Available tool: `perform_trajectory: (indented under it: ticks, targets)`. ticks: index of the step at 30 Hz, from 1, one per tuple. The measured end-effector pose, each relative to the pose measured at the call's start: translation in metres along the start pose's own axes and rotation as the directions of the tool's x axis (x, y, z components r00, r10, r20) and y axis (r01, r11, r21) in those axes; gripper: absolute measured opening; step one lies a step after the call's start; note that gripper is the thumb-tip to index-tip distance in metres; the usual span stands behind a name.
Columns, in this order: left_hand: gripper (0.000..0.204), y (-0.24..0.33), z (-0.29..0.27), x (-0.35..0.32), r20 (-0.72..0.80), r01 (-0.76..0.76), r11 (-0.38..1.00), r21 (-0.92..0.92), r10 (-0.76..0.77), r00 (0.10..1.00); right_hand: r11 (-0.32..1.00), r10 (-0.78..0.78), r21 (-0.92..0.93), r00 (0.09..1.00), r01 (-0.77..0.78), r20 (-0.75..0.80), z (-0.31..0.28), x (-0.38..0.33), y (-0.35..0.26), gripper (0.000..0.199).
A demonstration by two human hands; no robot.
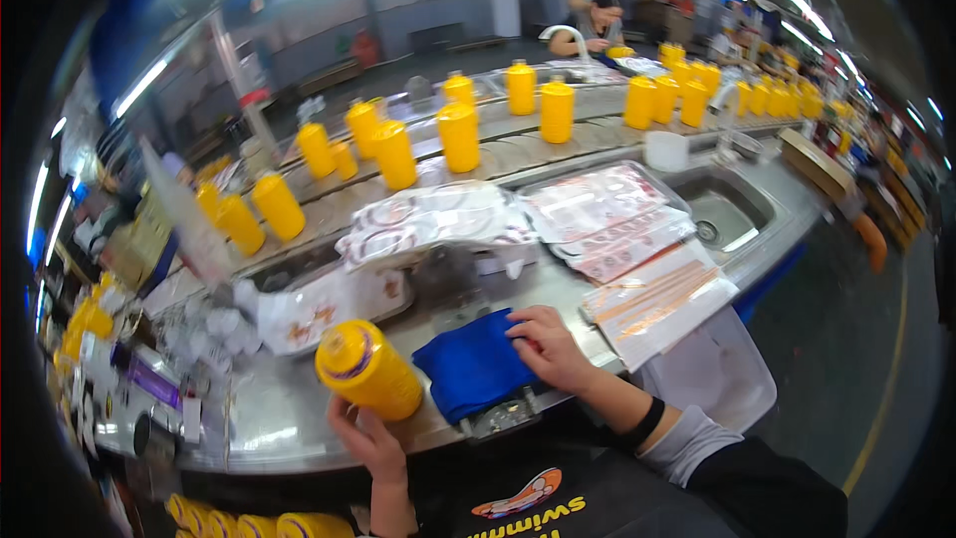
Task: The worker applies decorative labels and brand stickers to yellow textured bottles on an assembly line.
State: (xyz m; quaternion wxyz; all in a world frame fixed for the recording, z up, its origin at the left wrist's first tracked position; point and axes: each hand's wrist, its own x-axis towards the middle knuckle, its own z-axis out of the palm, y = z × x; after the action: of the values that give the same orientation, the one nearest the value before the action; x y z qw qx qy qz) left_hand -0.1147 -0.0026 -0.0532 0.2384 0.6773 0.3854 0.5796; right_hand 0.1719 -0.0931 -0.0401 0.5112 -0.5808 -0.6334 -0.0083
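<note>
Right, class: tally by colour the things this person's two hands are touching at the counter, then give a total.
Yellow: 1, the bottle in the left hand
Blue: 1, the cloth under the right hand
Total: 2

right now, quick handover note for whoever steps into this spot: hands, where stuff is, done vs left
Left hand: holds a yellow bottle tilted above the steel counter.
Right hand: open, lying flat on a blue cloth at the counter edge.
Nearby: flat printed packets stacked behind the cloth; more yellow bottles standing on the conveyor.
Done: one bottle picked up.
Left: cloth has not yet touched the held bottle.
</note>
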Motion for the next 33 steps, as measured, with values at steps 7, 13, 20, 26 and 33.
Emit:
perform_trajectory:
  ticks: [7,13,20,26,33]
  targets:
    - [0.042,0.0,0.001,-0.007,0.018,0.06,0.994,-0.087,-0.059,0.998,1.0,0.012,0.004,1.0,-0.012,-0.022,-0.004,-0.008,-0.003,0.015]
    - [0.042,0.002,0.0,-0.006,0.018,0.075,0.995,-0.062,-0.074,0.997,0.999,0.027,0.035,1.0,-0.027,-0.004,-0.002,-0.007,-0.005,0.014]
    - [0.041,-0.013,-0.004,-0.005,-0.017,0.033,0.999,0.02,-0.032,0.999,0.998,0.018,0.064,1.0,-0.018,0.001,-0.005,-0.002,-0.006,0.015]
    - [0.04,-0.008,0.001,-0.005,-0.023,0.08,0.997,-0.011,-0.08,0.997,0.996,0.026,0.081,0.999,-0.028,0.026,-0.005,-0.002,-0.002,0.016]
    - [0.049,0.002,-0.002,-0.005,-0.056,-0.071,0.988,0.139,0.08,0.995,0.995,0.039,0.09,0.999,-0.042,0.033,-0.001,-0.007,-0.002,0.015]
